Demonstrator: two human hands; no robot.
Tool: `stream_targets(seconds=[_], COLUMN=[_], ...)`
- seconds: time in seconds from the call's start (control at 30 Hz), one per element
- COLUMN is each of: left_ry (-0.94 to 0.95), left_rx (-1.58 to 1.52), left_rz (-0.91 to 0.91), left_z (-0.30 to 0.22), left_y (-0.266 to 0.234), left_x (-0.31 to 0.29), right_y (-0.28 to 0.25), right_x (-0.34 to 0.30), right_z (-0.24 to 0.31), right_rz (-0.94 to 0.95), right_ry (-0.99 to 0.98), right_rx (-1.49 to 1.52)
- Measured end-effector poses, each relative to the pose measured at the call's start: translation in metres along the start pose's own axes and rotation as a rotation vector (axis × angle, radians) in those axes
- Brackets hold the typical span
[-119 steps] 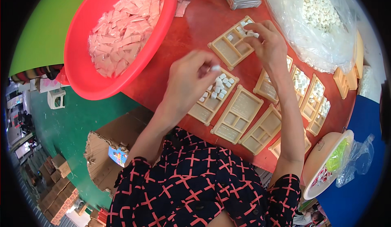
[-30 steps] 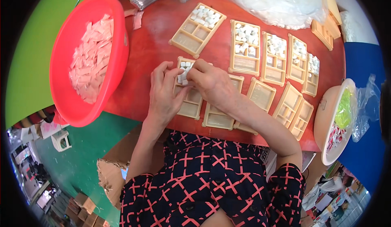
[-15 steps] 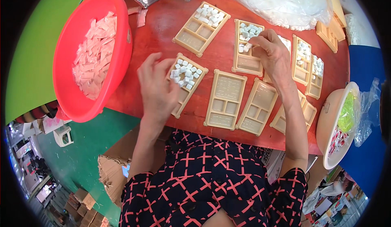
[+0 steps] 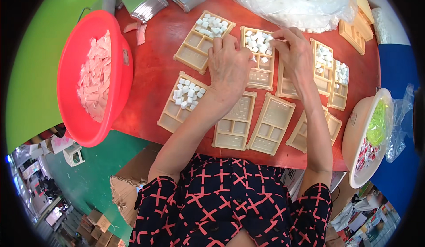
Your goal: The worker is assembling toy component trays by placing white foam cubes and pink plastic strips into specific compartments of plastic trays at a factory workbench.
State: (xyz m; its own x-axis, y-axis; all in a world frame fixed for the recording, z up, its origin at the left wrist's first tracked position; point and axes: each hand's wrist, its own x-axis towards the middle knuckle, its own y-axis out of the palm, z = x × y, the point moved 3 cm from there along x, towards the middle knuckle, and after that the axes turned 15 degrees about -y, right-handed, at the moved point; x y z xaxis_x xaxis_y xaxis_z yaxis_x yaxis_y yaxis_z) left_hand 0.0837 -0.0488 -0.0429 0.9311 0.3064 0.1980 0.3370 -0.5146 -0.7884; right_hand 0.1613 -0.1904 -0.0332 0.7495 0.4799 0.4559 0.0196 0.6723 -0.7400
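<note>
My left hand (image 4: pixel 229 63) is bent over the left side of a beige compartment tray (image 4: pixel 260 79), its fingers curled and their tips partly hidden. My right hand (image 4: pixel 295 52) is at the tray's upper right, thumb and forefinger drawn together beside the heap of white cubes (image 4: pixel 259 42). Whatever either hand pinches is too small or covered to make out. One white piece (image 4: pixel 264 60) lies in a smaller compartment below the heap. Left of it stands another tray (image 4: pixel 193 41) with white cubes in its top compartment. A nearer tray (image 4: pixel 170 109) also holds loose white cubes.
A red basin (image 4: pixel 116 70) of pink packets stands at the left. Trays without cubes (image 4: pixel 271 123) line the near edge. Clear plastic bags (image 4: pixel 292 3) and stacked containers (image 4: pixel 141 1) lie at the back. A pale basin (image 4: pixel 354 127) with green and red packets sits right.
My left hand has moved rightward and away from me, from the near-left tray to the middle one. My right hand has stayed by the middle tray. The view has shifted slightly.
</note>
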Motion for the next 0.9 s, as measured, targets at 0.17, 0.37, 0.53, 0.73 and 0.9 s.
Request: stream_targets(seconds=[0.17, 0.37, 0.53, 0.73, 0.9], left_ry=[-0.036, -0.102, 0.04, 0.012, 0.008], left_rx=[-0.008, -0.176, -0.21, -0.305, -0.122], left_rz=[0.039, 0.109, -0.02, -0.016, 0.014], left_z=[0.012, 0.009, 0.01, 0.016, 0.004], left_y=[-0.002, -0.015, -0.007, -0.001, -0.011], left_x=[0.0, 0.01, 0.046, 0.048, 0.013], right_y=[-0.008, 0.004, 0.013, 0.005, -0.006], right_x=[-0.008, -0.026, -0.027, -0.025, 0.002], right_z=[0.014, 0.03, 0.037, 0.035, 0.02], right_rz=[0.048, 0.141, 0.205, 0.201, 0.054], right_ry=[-0.05, -0.189, -0.198, -0.186, -0.077], right_rx=[-0.05, -0.142, -0.244, -0.197, -0.173])
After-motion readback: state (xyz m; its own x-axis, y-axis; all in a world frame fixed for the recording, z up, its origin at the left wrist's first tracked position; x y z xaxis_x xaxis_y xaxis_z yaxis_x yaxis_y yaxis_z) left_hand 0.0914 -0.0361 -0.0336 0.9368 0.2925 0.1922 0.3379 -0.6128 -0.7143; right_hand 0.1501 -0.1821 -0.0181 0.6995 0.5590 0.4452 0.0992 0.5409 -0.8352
